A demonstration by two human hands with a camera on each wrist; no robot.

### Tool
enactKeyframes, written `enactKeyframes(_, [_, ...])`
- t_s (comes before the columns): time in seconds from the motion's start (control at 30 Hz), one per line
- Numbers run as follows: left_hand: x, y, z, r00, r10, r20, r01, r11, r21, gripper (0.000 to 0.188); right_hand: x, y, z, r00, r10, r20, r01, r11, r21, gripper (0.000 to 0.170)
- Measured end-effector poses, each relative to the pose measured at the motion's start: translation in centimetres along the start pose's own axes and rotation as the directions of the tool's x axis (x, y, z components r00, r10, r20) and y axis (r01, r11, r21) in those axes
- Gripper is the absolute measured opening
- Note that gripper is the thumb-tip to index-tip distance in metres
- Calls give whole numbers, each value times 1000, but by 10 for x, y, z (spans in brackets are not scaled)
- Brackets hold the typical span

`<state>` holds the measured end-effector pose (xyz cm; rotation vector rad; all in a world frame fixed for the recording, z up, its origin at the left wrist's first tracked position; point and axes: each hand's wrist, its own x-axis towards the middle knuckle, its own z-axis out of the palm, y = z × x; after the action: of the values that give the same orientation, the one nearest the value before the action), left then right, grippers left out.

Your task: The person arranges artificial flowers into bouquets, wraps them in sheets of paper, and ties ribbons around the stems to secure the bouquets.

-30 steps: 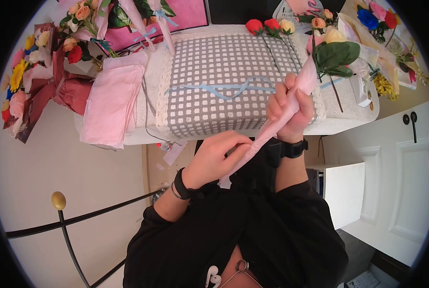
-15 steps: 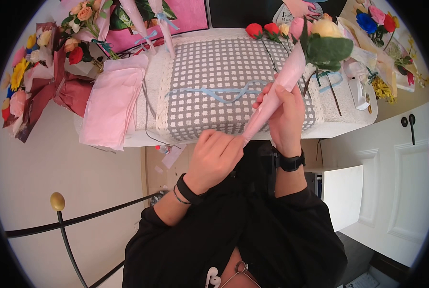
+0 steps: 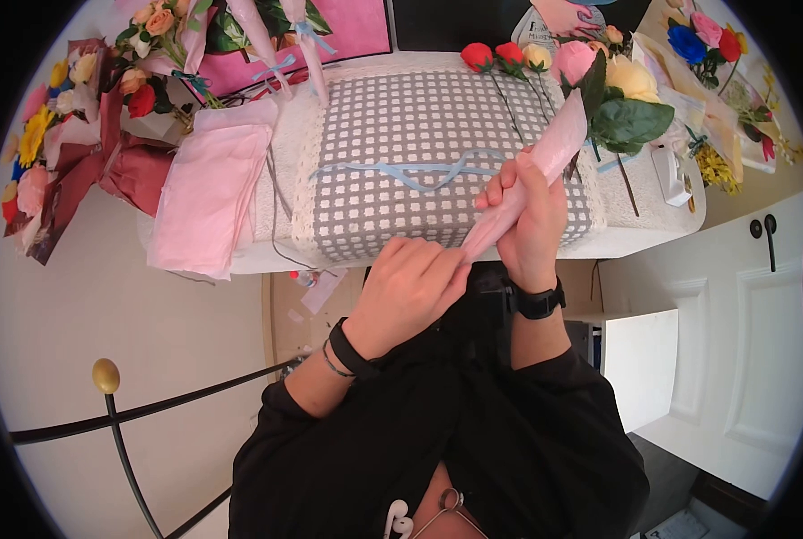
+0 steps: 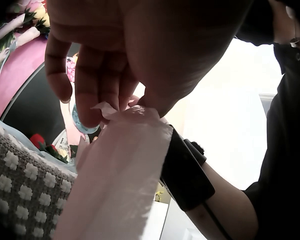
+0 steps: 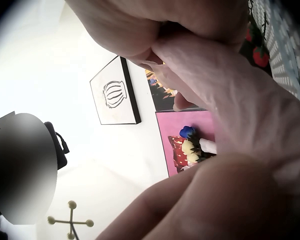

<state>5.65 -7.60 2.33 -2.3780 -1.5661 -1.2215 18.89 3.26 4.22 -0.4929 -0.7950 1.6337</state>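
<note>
A roll of pink wrapping paper slants up and away from the body, with green leaves, a pink rose and a cream rose at its upper end. My right hand grips the middle of the roll, thumb laid along it. At the narrow lower end, my left hand pinches the paper. The left wrist view shows the crinkled paper edge at the left fingertips. In the right wrist view, the paper tube runs through the right hand.
On the table, a light blue ribbon lies across a grey checked cloth. Pink paper sheets are stacked at left. Loose red roses lie at the back; wrapped bouquets stand at both sides. A white door is at right.
The wrapped roses first came up towards the head camera, then lowered slightly. My right hand shifted its hold on the roll; the left hand moved up and stayed pinching the lower end.
</note>
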Motion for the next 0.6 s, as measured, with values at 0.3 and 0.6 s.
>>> enactKeyframes(0.3, [2, -2, 8, 1000, -29, -6, 28, 995, -91, 14, 1, -3, -3, 999, -32, -24, 31, 999, -41, 25])
enactKeyframes(0.6, [-1, 3, 2, 966, -236, 106, 259, 854, -452, 7, 1, -9, -7, 992, 82, 100, -85, 996, 24, 26])
